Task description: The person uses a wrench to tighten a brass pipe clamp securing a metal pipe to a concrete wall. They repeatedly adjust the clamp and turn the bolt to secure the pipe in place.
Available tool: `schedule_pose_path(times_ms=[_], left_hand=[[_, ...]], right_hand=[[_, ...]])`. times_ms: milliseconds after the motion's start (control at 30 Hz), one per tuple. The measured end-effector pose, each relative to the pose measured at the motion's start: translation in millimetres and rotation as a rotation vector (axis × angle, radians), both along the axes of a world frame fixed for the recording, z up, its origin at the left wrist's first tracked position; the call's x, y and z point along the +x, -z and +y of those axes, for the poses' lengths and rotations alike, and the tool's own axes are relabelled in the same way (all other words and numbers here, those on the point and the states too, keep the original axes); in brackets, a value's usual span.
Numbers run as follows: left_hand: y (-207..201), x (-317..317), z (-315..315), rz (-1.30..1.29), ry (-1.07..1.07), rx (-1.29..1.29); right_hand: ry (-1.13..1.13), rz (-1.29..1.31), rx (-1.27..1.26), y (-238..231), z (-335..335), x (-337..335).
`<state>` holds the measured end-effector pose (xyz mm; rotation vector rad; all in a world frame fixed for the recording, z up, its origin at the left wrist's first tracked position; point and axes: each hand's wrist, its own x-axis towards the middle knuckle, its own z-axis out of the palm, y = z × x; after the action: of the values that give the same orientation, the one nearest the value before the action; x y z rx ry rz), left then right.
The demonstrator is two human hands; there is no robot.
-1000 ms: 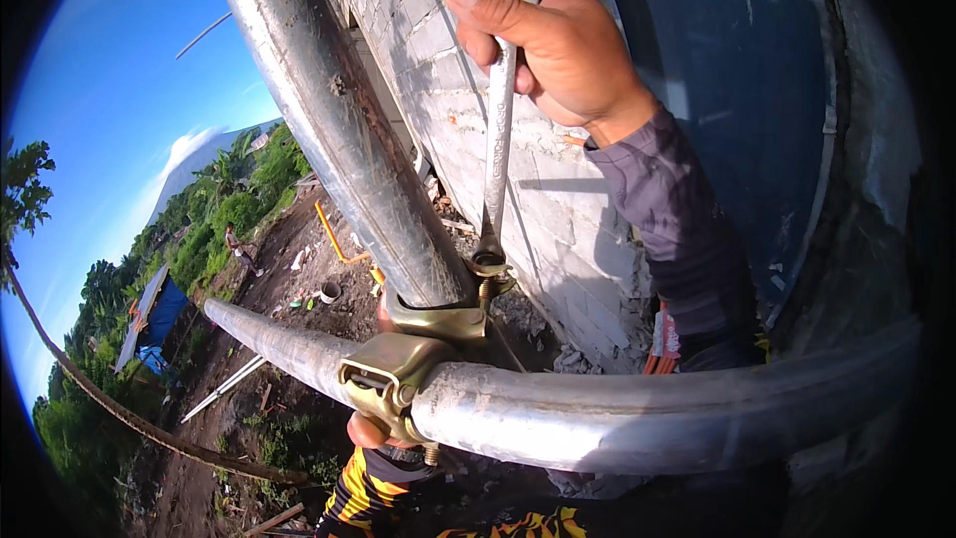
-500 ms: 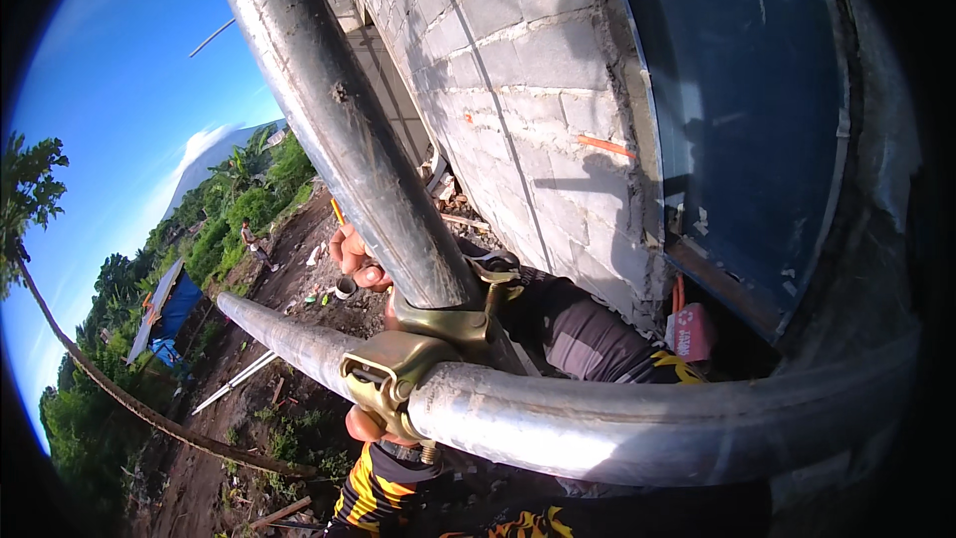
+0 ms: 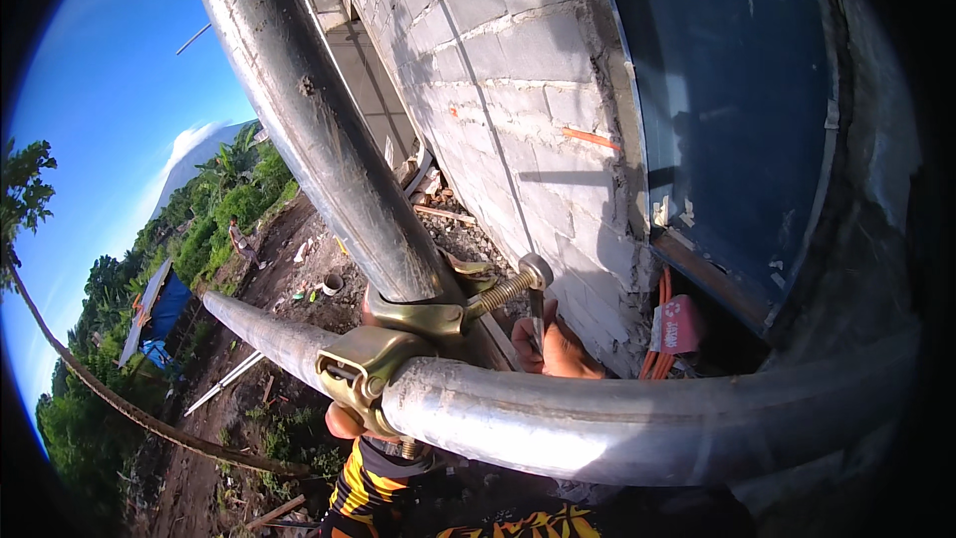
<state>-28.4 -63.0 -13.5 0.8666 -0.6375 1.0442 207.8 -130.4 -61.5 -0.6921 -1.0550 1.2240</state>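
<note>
A brass-coloured scaffold clamp point(image 3: 370, 367) joins a steep steel pipe point(image 3: 311, 110) to a level steel pipe point(image 3: 597, 423) crossing in front of me. My left hand point(image 3: 349, 422) is closed around the clamp from behind and below; most of its fingers are hidden by the metal. To the right of the steep pipe, my right hand point(image 3: 566, 347) grips the handle of a wrench point(image 3: 536, 284). The wrench's round head sits at the end of the clamp's threaded bolt point(image 3: 501, 292). The level pipe hides my right wrist and forearm.
A concrete block wall point(image 3: 498, 90) rises close on the right, beside a dark blue window pane point(image 3: 742, 139). A pink packet point(image 3: 677, 324) hangs by orange tubing there. Far below left are a blue-sided shelter point(image 3: 167, 309), a leaning trunk point(image 3: 129, 408) and a distant person point(image 3: 242, 242).
My right hand has moved from the left side of the steep pipe around to its right side. The wrench now shows at the bolt. The view has shifted slightly; my left hand stays at the clamp.
</note>
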Motion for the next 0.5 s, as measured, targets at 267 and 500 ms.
schedule_pose_path(times_ms=[267, 500], left_hand=[[-9.2, 19.8, -14.5, -0.069, 0.102, -0.041], [-12.1, 25.2, -16.9, -0.038, 0.069, -0.038]], right_hand=[[0.147, -0.130, 0.062, 24.5, 2.1, 21.4], [0.116, -0.231, 0.255, 23.1, 9.5, 14.6]])
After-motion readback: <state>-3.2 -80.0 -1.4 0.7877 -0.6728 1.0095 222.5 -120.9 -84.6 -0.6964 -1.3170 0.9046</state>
